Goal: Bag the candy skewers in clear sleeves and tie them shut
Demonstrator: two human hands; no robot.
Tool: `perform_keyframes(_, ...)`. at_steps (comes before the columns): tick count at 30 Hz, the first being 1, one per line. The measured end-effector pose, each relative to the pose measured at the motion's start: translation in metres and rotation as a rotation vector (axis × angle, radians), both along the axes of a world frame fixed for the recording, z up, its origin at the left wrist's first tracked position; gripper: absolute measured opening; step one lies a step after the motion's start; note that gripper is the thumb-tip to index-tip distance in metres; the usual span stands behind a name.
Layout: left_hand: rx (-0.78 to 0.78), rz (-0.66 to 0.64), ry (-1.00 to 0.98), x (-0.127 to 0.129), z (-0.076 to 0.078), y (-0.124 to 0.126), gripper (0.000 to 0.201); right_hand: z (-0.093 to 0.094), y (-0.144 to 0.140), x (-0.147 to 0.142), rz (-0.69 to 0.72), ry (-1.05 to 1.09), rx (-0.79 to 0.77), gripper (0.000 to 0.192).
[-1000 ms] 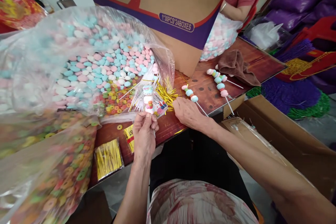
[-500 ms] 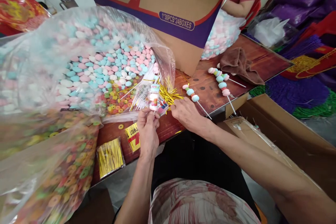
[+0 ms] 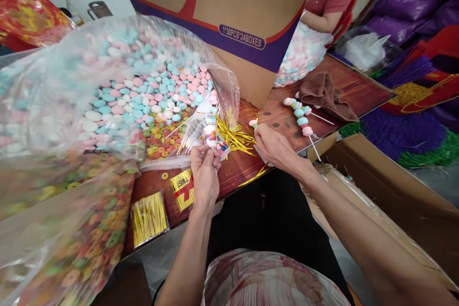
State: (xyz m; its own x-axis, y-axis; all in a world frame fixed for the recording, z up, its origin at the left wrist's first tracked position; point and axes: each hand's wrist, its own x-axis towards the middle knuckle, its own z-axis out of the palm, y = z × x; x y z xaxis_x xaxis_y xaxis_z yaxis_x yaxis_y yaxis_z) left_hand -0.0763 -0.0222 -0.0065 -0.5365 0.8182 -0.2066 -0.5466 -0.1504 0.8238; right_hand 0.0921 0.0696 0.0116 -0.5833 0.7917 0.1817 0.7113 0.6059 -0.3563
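Left hand pinching a bagged candy stick above the table edge, right hand closed on a gold tie beside loose gold ties; candy bag and cardboard box crowding behind, open tabletop toward the skewers and brown cloth

A single head-worn camera looks forward and steeply down from close above the worktop. The wearer's lap fills the 6 o'clock edge, and both forearms run up from there toward centre frame. A large cardboard box closes the view at 12 o'clock. A clear bag of sweets occupies 9 to 10 o'clock, near the lens. No second view is provided.
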Motion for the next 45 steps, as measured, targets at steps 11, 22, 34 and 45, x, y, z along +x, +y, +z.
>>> perform_keyframes(11,0.01,-0.041,0.022,0.003,0.003,0.012,0.034,-0.015,0.001,-0.031,-0.034,0.521,-0.272,0.003)
perform_keyframes(22,0.03,-0.037,-0.021,0.001,0.002,0.012,0.035,-0.01,0.0,-0.04,-0.094,0.383,-0.201,0.025)
perform_keyframes(34,0.009,-0.011,-0.037,-0.001,-0.002,0.012,0.037,-0.009,0.0,-0.045,-0.128,0.146,-0.138,0.029)
perform_keyframes(45,0.019,-0.012,-0.025,0.0,-0.002,0.01,0.035,-0.004,-0.017,-0.04,-0.229,0.065,-0.081,0.024)
